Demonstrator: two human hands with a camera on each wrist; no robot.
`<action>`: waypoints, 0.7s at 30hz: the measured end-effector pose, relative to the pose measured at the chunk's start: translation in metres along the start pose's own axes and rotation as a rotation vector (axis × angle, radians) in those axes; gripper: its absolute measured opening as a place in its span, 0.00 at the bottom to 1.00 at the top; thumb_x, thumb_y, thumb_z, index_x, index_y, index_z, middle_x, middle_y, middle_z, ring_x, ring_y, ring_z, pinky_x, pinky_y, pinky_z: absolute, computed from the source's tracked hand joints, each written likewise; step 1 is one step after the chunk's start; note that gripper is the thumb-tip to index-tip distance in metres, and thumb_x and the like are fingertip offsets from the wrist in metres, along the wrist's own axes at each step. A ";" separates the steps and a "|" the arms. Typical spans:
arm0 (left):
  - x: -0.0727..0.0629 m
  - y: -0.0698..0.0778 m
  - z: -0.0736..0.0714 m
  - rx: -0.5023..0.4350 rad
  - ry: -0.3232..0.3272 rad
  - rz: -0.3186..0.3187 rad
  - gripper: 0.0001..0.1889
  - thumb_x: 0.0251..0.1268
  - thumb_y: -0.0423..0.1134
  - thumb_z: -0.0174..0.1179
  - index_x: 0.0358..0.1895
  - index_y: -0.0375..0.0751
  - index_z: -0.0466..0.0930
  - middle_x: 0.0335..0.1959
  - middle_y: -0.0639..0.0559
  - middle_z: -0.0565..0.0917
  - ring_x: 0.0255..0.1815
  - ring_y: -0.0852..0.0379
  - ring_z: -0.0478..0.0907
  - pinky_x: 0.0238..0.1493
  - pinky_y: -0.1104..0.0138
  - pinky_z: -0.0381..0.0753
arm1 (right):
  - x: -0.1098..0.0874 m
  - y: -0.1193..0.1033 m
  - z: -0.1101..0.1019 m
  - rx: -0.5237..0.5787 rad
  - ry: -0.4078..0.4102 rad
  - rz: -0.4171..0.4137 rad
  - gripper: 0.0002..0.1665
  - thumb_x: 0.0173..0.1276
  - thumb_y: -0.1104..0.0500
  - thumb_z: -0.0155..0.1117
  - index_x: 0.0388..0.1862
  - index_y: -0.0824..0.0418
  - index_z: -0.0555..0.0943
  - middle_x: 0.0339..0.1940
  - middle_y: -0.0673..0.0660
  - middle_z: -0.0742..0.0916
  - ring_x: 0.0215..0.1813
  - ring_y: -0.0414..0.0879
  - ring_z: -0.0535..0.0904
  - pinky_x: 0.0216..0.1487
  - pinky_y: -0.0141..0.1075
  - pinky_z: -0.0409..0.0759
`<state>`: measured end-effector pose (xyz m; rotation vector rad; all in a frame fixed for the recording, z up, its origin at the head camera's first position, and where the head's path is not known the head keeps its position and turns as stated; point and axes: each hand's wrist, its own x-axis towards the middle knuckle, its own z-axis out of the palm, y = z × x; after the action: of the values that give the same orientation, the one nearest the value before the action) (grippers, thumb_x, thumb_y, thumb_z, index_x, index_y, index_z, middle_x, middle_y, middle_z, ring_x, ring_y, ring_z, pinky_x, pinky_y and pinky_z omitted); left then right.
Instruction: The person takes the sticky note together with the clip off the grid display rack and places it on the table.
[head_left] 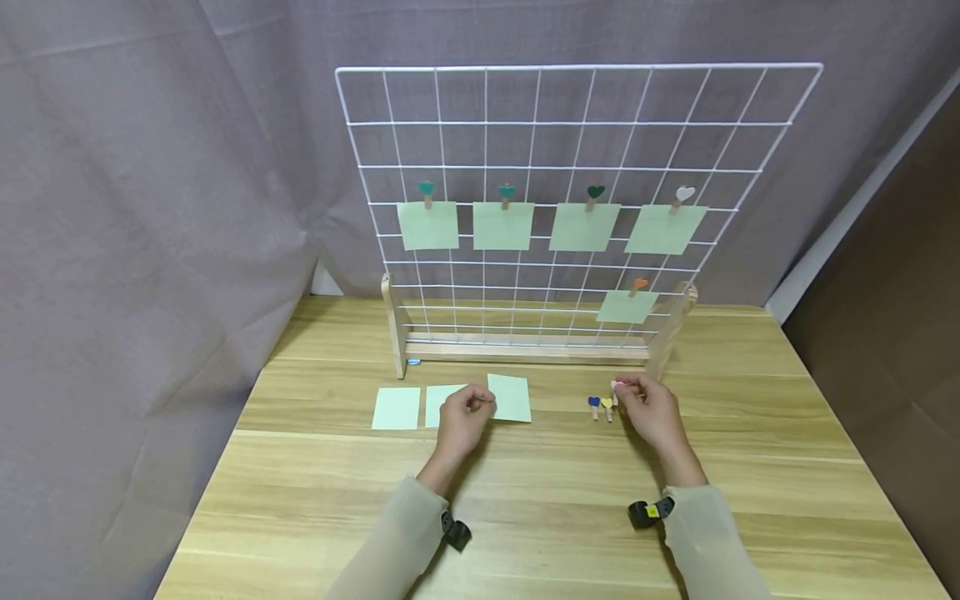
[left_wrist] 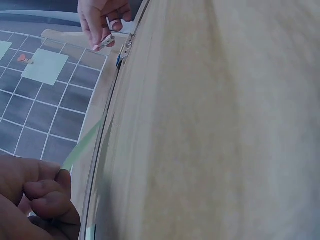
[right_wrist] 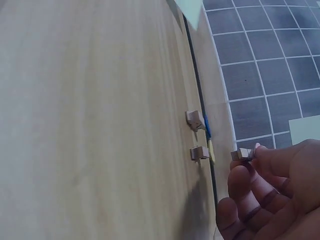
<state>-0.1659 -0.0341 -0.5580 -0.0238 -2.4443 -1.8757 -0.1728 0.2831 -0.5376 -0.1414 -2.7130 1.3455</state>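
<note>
My left hand (head_left: 463, 421) pinches a pale green paper square (head_left: 512, 398) by its edge; in the left wrist view this paper (left_wrist: 82, 145) stands out from the thumb and fingertip, raised off the table. Beside it, two more green squares lie flat, one at the left (head_left: 396, 408) and one partly covered by the hand (head_left: 442, 402). Between thumb and fingertips, my right hand (head_left: 651, 408) holds a small wooden clothespin (right_wrist: 242, 154) with a pink heart (head_left: 617, 387). Just left of that hand lie a blue-heart clothespin (head_left: 594, 402) and a yellow-heart clothespin (head_left: 607, 405).
Behind the hands stands a white wire grid (head_left: 577, 66) on a wooden base (head_left: 525, 352). Several green squares hang from it in a row, pinned by heart clothespins; another square (head_left: 627, 307) hangs lower right under an orange-heart clothespin (head_left: 639, 284). A small blue piece (head_left: 414, 362) lies near the base's left foot.
</note>
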 end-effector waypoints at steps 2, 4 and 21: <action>0.000 0.000 0.000 0.016 -0.009 0.001 0.02 0.67 0.28 0.67 0.38 0.36 0.89 0.36 0.49 0.89 0.36 0.59 0.80 0.41 0.67 0.81 | -0.001 0.001 0.000 -0.007 -0.003 -0.001 0.19 0.83 0.55 0.60 0.59 0.70 0.82 0.40 0.62 0.86 0.36 0.46 0.80 0.35 0.31 0.77; -0.001 0.000 -0.001 0.034 -0.012 -0.003 0.03 0.68 0.28 0.67 0.40 0.33 0.90 0.38 0.48 0.90 0.37 0.58 0.81 0.41 0.67 0.81 | -0.002 0.002 0.000 -0.005 -0.006 0.007 0.19 0.83 0.55 0.60 0.59 0.70 0.82 0.39 0.62 0.87 0.36 0.46 0.80 0.36 0.31 0.77; 0.003 -0.004 0.001 0.143 -0.044 -0.076 0.09 0.72 0.34 0.62 0.39 0.35 0.92 0.43 0.44 0.92 0.54 0.43 0.86 0.60 0.48 0.83 | -0.006 0.012 -0.004 -0.037 -0.050 0.087 0.19 0.81 0.57 0.61 0.57 0.73 0.83 0.39 0.62 0.89 0.35 0.44 0.82 0.37 0.31 0.79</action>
<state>-0.1691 -0.0346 -0.5618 0.0354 -2.6386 -1.7419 -0.1664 0.2927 -0.5455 -0.2352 -2.8052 1.3391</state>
